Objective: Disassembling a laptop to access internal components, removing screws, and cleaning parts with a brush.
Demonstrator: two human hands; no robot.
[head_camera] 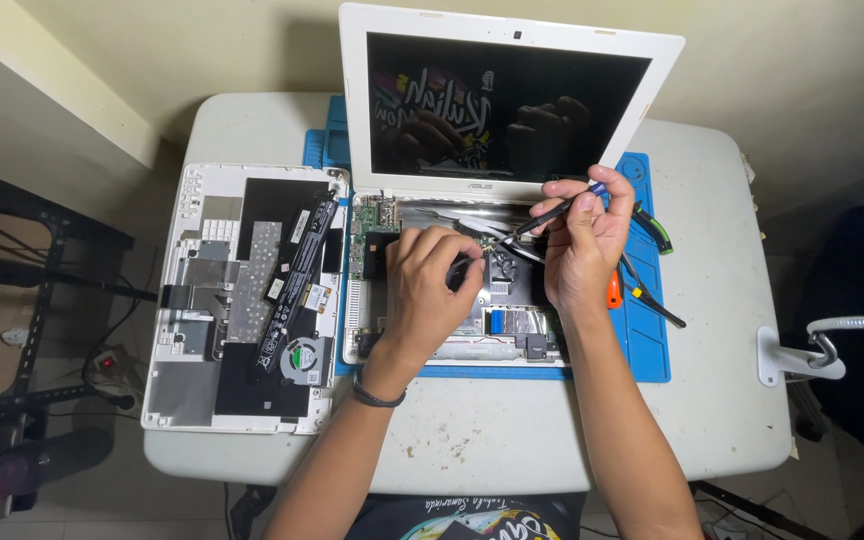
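The right hand [582, 235] pinches a screwdriver [552, 212], tip down into the open laptop [452, 290] on the blue mat [647, 340]. The left hand [427, 285] is curled, fingertips pressed near the tip, perhaps steadying a small part; I can't tell. Best to keep the driver upright and seated, turning gently. The removed cover [242, 300], with battery [297, 280] and fan [304, 357] on it, lies left.

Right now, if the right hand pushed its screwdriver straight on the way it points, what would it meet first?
Probably the left hand: the right hand aims its screwdriver down-left at the open laptop base, right by those fingertips; depth is unclear.
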